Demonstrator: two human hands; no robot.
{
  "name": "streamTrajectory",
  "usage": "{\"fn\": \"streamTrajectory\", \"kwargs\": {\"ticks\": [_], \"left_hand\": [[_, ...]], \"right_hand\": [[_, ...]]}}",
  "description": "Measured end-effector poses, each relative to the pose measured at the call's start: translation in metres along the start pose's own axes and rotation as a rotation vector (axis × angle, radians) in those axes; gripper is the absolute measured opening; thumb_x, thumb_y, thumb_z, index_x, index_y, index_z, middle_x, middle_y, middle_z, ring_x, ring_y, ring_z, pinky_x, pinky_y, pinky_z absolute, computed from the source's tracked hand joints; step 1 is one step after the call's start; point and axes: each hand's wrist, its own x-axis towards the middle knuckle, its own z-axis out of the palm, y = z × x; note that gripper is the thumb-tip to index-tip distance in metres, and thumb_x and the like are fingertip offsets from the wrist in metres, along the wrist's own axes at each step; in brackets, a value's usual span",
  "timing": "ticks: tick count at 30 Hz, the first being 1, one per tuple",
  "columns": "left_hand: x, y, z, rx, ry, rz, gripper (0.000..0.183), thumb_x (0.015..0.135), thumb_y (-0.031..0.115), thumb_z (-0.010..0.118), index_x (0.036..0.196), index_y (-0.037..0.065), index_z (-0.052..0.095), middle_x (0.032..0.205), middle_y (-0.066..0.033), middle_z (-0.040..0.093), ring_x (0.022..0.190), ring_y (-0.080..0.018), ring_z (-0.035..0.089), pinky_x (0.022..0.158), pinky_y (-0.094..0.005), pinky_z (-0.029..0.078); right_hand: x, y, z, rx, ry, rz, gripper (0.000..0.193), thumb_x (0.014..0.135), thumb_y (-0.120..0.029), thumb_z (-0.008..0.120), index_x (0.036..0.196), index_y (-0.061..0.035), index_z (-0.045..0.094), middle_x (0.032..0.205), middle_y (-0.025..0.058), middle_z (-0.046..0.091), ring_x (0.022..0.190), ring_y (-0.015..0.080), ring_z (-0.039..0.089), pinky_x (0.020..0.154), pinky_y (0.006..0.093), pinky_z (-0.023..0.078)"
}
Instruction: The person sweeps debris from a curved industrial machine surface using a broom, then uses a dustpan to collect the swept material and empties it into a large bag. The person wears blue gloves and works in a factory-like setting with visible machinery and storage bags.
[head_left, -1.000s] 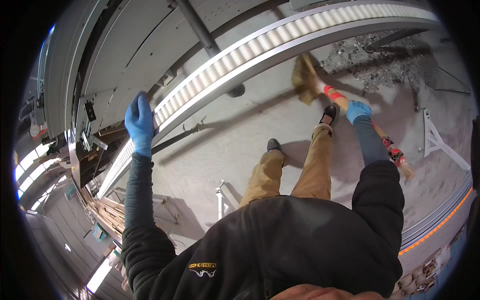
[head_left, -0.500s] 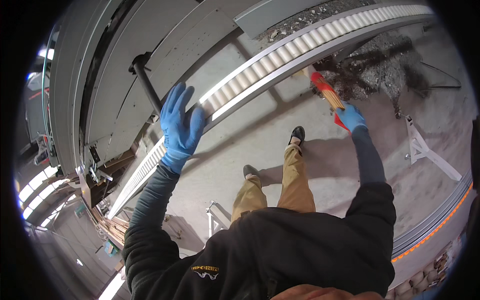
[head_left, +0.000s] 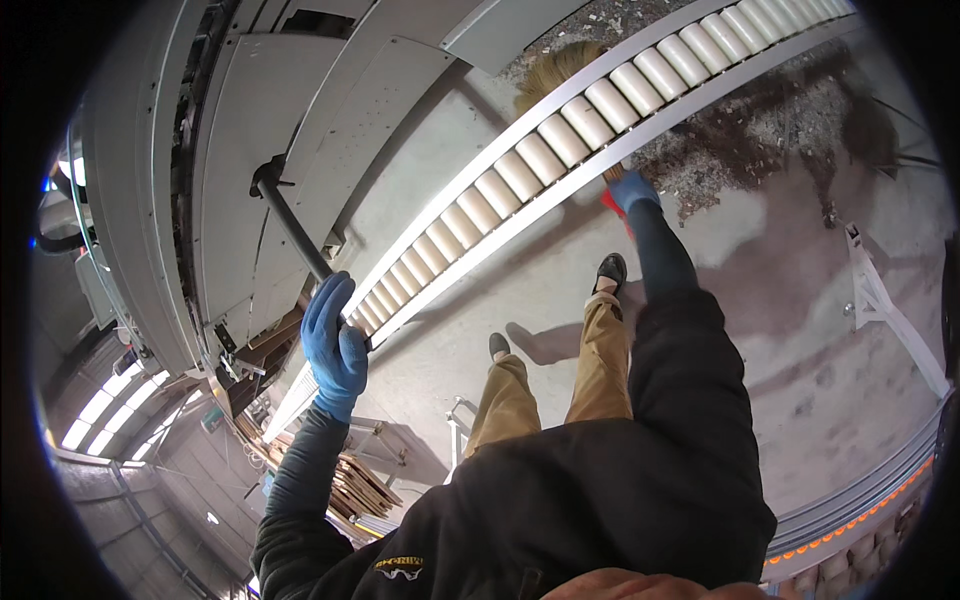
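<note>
My right hand (head_left: 634,188), in a blue glove, is closed round the handle end of a straw hand broom (head_left: 560,72) with red wrapping. The roller conveyor (head_left: 541,158) hides the broom's middle, and its bristles show on the conveyor's far side, by debris on the floor. My left hand (head_left: 335,345), also gloved in blue, lies at the left part of the conveyor with its fingers stretched out and nothing in them. Just beyond its fingertips ends a dark bar (head_left: 292,222) fixed to the grey machine.
A large grey machine (head_left: 270,110) stands along the left. Grey chips and dust (head_left: 720,140) lie under and beside the conveyor. A white stand leg (head_left: 893,310) is at the right, and a second conveyor edged with orange (head_left: 850,537) curves at the lower right.
My right hand has moved left and up, carrying the broom beneath the conveyor so its bristles come out beyond. The left hand stays near the conveyor, a little lower in view.
</note>
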Motion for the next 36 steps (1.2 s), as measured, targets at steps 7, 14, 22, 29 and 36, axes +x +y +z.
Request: {"fn": "streamTrajectory", "kwargs": {"ticks": [7,14,22,29,36], "left_hand": [[0.002,0.004,-0.005,0.001,-0.020,0.008,0.060,0.108,0.044,0.044,0.131,-0.006,0.067,0.136,-0.0243,0.066,0.130,-0.0397,0.062,0.113,-0.0465,0.045],[0.002,0.007,-0.009,0.003,-0.003,0.047,0.052,0.108,0.039,0.047,0.131,-0.002,0.068,0.134,-0.0232,0.068,0.124,-0.0384,0.064,0.105,-0.0441,0.049],[0.007,0.007,-0.018,-0.065,-0.020,0.035,0.052,0.099,0.037,0.057,0.123,-0.008,0.066,0.127,-0.0286,0.068,0.114,-0.0456,0.067,0.102,-0.0480,0.051],[0.012,0.004,-0.027,-0.121,-0.015,0.076,0.049,0.089,0.026,0.063,0.124,-0.009,0.066,0.129,-0.0296,0.066,0.117,-0.0466,0.065,0.103,-0.0487,0.049],[0.017,-0.007,-0.026,-0.093,-0.092,0.016,0.056,0.089,0.033,0.063,0.129,-0.007,0.066,0.132,-0.0275,0.066,0.122,-0.0453,0.064,0.104,-0.0499,0.049]], "right_hand": [[-0.165,0.161,-0.076,0.008,-0.042,0.101,0.038,0.096,-0.039,0.059,0.117,-0.0093,0.071,0.109,0.0244,0.074,0.107,0.0433,0.070,0.093,0.0540,0.054],[-0.263,0.216,-0.111,-0.271,0.073,0.183,0.042,0.097,-0.041,0.060,0.121,-0.0078,0.069,0.110,0.0254,0.073,0.104,0.0449,0.070,0.093,0.0557,0.054],[-0.337,0.155,-0.106,-0.118,0.058,0.098,0.048,0.097,-0.042,0.059,0.130,-0.0079,0.066,0.108,0.0298,0.072,0.103,0.0474,0.069,0.091,0.0554,0.054],[-0.234,0.032,-0.036,-0.024,0.014,-0.174,0.045,0.097,-0.041,0.060,0.126,-0.0071,0.068,0.107,0.0292,0.072,0.105,0.0477,0.068,0.090,0.0535,0.055],[-0.100,-0.123,0.054,0.156,-0.049,-0.337,0.045,0.097,-0.042,0.059,0.123,-0.0069,0.070,0.111,0.0267,0.073,0.107,0.0474,0.068,0.093,0.0547,0.055]]}}
